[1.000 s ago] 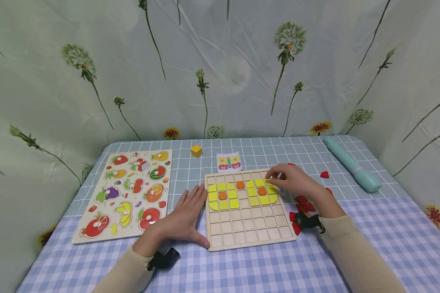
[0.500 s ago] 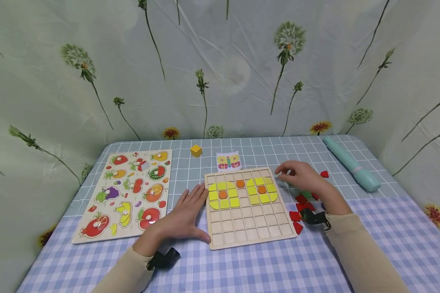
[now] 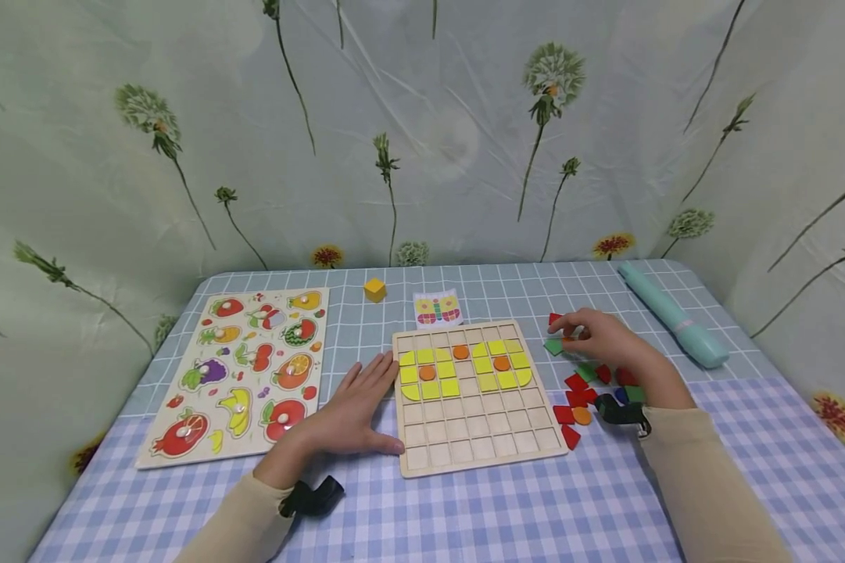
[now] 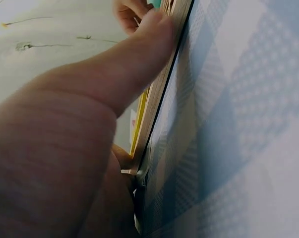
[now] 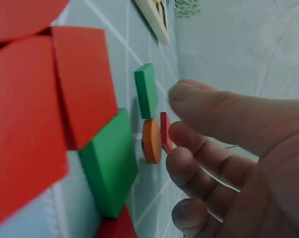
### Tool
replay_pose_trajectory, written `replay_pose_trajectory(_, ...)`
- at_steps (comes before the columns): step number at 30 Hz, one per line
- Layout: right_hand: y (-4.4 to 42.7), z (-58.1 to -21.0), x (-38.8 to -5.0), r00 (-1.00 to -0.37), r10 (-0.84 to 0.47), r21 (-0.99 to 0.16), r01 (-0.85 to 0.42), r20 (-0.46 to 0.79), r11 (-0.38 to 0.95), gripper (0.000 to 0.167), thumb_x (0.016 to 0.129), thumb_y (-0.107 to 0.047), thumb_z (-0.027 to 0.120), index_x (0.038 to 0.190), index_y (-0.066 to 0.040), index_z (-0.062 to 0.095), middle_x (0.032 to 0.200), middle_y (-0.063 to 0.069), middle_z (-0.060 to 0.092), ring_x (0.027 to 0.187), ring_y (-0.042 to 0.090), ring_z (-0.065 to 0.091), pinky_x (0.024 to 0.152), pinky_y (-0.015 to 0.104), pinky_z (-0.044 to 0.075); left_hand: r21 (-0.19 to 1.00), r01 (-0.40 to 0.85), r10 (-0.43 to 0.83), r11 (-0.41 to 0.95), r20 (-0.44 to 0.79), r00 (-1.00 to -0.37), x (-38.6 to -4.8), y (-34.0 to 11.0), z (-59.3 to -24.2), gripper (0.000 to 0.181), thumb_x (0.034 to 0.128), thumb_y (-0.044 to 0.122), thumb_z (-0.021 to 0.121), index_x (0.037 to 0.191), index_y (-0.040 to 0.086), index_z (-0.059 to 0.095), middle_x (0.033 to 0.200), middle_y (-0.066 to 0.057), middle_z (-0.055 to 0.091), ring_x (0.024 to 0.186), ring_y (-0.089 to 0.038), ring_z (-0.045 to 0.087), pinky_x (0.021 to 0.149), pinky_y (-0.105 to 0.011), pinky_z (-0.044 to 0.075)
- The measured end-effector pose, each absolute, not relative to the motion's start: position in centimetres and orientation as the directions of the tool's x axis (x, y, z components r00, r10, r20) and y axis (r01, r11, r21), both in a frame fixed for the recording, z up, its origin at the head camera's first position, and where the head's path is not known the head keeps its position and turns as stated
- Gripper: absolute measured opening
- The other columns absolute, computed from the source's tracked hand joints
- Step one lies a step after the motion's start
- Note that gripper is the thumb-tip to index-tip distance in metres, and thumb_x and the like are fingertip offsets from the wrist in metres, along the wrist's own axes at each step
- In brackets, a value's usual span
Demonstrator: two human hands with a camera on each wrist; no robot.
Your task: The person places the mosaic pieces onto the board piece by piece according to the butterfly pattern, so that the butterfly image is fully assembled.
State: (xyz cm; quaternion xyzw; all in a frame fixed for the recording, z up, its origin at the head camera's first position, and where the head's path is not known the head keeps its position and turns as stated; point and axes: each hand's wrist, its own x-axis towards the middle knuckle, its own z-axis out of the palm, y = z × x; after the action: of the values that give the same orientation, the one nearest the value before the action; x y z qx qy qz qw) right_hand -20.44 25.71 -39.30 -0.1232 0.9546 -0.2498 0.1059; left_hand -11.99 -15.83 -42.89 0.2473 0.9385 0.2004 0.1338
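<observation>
My left hand (image 3: 352, 410) lies flat beside the wooden grid board (image 3: 478, 430), its fingers spread and touching the left edge, the thumb by the near left corner. Yellow tiles (image 3: 429, 389) and orange discs (image 3: 460, 352) fill cells in the board's upper half, forming two wing-like groups. Right of the board, my right hand (image 3: 601, 340) hovers over loose pieces, fingers loosely bent, holding nothing. In the right wrist view a green tile (image 5: 147, 91), an orange disc (image 5: 151, 141) and a red tile (image 5: 165, 130) lie just beyond its fingertips.
Loose red tiles (image 3: 565, 414) and other coloured pieces lie along the board's right side. A butterfly picture card (image 3: 438, 310) sits behind it, near a yellow cube (image 3: 375, 290). A fruit puzzle board (image 3: 253, 383) is at left, a teal tube-shaped object (image 3: 671, 313) far right.
My right hand has left the yellow tile at the board's upper right and moved right, over the loose pieces. The left hand stays at the board's edge.
</observation>
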Motion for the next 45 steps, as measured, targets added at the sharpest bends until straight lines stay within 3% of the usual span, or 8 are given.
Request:
replay_pose_trajectory(7, 25.2, -39.9, -20.6, -0.942, -0.297, -0.459, -0.199, -0.153, 0.866, 0.035, 0.085, -0.013, 0.078, 0.119, -0.015, 0.072, 0.125, 0.019, 0.06, 0.108, 0.033, 0.054, 0.09, 0.047, 0.057, 0.449, 0.417, 0.519, 0.791, -0.131, -0.845, -12.1, -16.0, -43.1, 0.116, 0.079, 0.064, 0.073, 0.161, 0.009, 0.012, 0.171, -0.006, 0.005, 0.159, -0.025, -0.001, 0.127, -0.056, -0.002)
replay_pose_trajectory(12, 24.9, -40.2, -20.7, -0.949, -0.272, -0.449, -0.177, -0.156, 0.876, 0.032, 0.085, -0.014, 0.078, 0.116, -0.011, 0.071, 0.119, 0.019, 0.059, 0.106, 0.033, 0.053, 0.094, 0.05, 0.054, 0.456, 0.419, 0.522, 0.785, -0.123, -0.844, -12.1, -16.1, -43.0, 0.116, 0.0788, 0.065, 0.073, 0.161, 0.008, 0.013, 0.171, -0.006, 0.005, 0.159, -0.026, 0.0, 0.127, -0.056, -0.001)
replay_pose_trajectory(24, 24.4, -39.2, -20.5, -0.965, -0.26, -0.492, -0.206, -0.043, 0.846, 0.027, 0.089, -0.019, 0.076, 0.113, -0.011, 0.069, 0.111, 0.011, 0.065, 0.097, 0.025, 0.055, 0.077, 0.029, 0.051, 0.465, 0.41, 0.52, 0.785, -0.135, -0.843, -12.2, -15.8, -42.7, 0.114, 0.0802, 0.062, 0.072, 0.161, 0.009, 0.013, 0.171, -0.005, 0.006, 0.159, -0.024, 0.0, 0.127, -0.055, -0.002)
replay_pose_trajectory(37, 20.8, -37.7, -19.3, -0.922, -0.383, -0.488, -0.36, 0.055, 0.795, 0.023, 0.088, -0.017, 0.076, 0.11, -0.012, 0.072, 0.102, 0.006, 0.066, 0.087, 0.019, 0.057, 0.07, 0.028, 0.049, 0.47, 0.404, 0.524, 0.785, -0.154, -0.838, -12.1, -15.5, -42.6, 0.111, 0.0812, 0.058, 0.072, 0.161, 0.008, 0.014, 0.17, -0.006, 0.008, 0.159, -0.025, 0.001, 0.127, -0.055, -0.001)
replay_pose_trajectory(45, 17.3, -37.6, -19.4, -0.89, -0.456, -0.49, -0.402, 0.011, 0.773, 0.021, 0.088, -0.021, 0.077, 0.107, -0.017, 0.073, 0.101, 0.002, 0.067, 0.087, 0.017, 0.06, 0.071, 0.027, 0.051, 0.463, 0.405, 0.519, 0.788, -0.148, -0.842, -12.0, -15.9, -42.7, 0.113, 0.0806, 0.06, 0.072, 0.161, 0.008, 0.013, 0.17, -0.006, 0.007, 0.159, -0.024, 0.001, 0.127, -0.055, -0.001)
